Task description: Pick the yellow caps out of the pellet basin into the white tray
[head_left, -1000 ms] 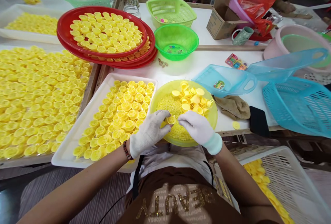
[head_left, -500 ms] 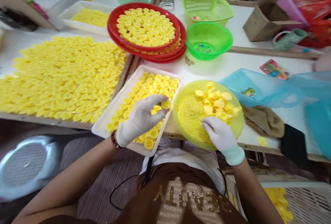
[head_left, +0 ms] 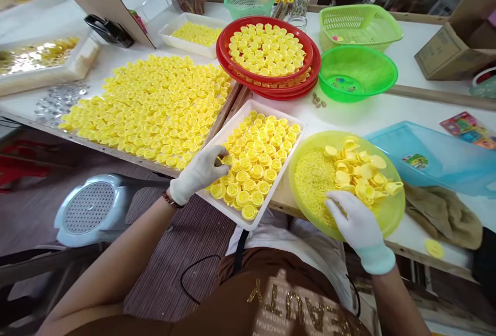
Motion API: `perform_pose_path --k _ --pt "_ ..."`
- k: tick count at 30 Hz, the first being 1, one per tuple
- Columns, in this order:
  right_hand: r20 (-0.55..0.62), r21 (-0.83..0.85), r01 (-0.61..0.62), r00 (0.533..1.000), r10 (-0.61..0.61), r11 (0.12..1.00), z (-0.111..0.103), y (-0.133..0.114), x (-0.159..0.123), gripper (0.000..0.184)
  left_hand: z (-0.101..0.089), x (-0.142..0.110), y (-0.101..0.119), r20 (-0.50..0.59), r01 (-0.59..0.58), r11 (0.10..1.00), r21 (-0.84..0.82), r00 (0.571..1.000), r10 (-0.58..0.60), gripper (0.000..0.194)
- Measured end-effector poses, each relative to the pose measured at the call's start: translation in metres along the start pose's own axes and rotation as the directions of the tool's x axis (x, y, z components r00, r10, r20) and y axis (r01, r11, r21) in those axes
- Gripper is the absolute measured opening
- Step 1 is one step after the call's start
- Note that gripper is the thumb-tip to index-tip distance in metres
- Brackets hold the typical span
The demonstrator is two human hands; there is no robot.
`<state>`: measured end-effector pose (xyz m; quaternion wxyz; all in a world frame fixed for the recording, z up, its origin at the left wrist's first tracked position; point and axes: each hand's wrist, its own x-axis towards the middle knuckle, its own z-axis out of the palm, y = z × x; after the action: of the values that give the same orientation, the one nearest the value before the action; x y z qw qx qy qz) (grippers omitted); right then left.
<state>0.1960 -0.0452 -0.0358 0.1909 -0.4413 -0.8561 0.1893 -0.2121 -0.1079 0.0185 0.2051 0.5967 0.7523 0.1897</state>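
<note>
My left hand (head_left: 201, 168), in a white glove with bare fingertips, is closed on a small round yellow plastic cup (head_left: 227, 161) at the left side of a white tray (head_left: 236, 219). Many more yellow cups (head_left: 256, 171) lie in that tray. Over a translucent yellow bowl (head_left: 395, 215), my gloved right hand (head_left: 354, 224) has its fingers drawn together at the small yellow beads (head_left: 315, 183). Whatever its fingertips pinch is hidden. A heap of yellow cup-shaped pieces with flat lids (head_left: 360, 168) fills the bowl's far right side.
Rows of yellow cups (head_left: 155, 113) cover the table at left. Stacked red trays (head_left: 267, 88) and a green basin (head_left: 356, 75) stand behind. A blue basket (head_left: 426, 144) and brown cloth (head_left: 445, 217) lie right. Another person's hands (head_left: 194, 2) work at the far side.
The view has swung left, so everything sits further right. My left hand has moved with its cup from the tray's right side to its left side. My right hand stays at the beads.
</note>
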Motion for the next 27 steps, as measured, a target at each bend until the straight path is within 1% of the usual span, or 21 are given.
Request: perform_pose_path --k 3,5,7,10,15,19,22,24,27 --pt "-0.015 -0.006 -0.017 1.0 0.017 1.0 0.0 -0.001 0.0 0.025 0.002 0.011 -0.002 0.076 -0.055 0.998 0.005 0.996 0.055 0.03" --pt "-0.017 -0.006 -0.023 1.0 0.023 1.0 -0.001 -0.001 0.0 0.025 -0.002 0.014 -0.001 0.129 -0.081 0.996 0.035 0.989 0.076 0.027" --pt "-0.011 -0.002 -0.026 1.0 0.026 1.0 -0.001 -0.002 0.001 0.025 -0.006 0.015 0.001 0.157 -0.086 0.994 0.064 0.985 0.075 0.023" --pt "0.001 0.005 -0.035 0.999 0.035 0.999 -0.002 -0.002 0.001 0.025 -0.008 0.017 0.004 0.166 -0.076 0.995 0.062 0.984 0.064 0.022" --pt "0.007 0.017 -0.05 0.999 0.05 0.999 -0.002 -0.003 0.002 0.026 -0.005 0.029 0.004 0.17 -0.062 0.997 0.049 0.984 0.053 0.024" --pt "0.001 0.027 -0.04 0.999 0.04 0.999 -0.003 -0.003 0.002 0.026 -0.007 0.04 -0.002 0.212 -0.013 0.999 0.036 0.977 0.006 0.024" --pt "-0.005 0.034 -0.041 0.999 0.041 0.999 -0.002 -0.003 0.002 0.026 -0.011 0.043 -0.003 0.231 0.008 0.999 0.041 0.973 -0.018 0.024" --pt "-0.003 0.036 -0.046 0.999 0.046 0.998 -0.001 -0.003 0.002 0.026 -0.01 0.043 -0.002 0.264 0.022 0.999 0.044 0.964 -0.033 0.023" --pt "0.0 0.037 -0.046 0.999 0.046 0.998 -0.001 -0.002 0.001 0.027 -0.007 0.044 0.001 0.373 0.028 0.999 0.025 0.927 -0.035 0.03"
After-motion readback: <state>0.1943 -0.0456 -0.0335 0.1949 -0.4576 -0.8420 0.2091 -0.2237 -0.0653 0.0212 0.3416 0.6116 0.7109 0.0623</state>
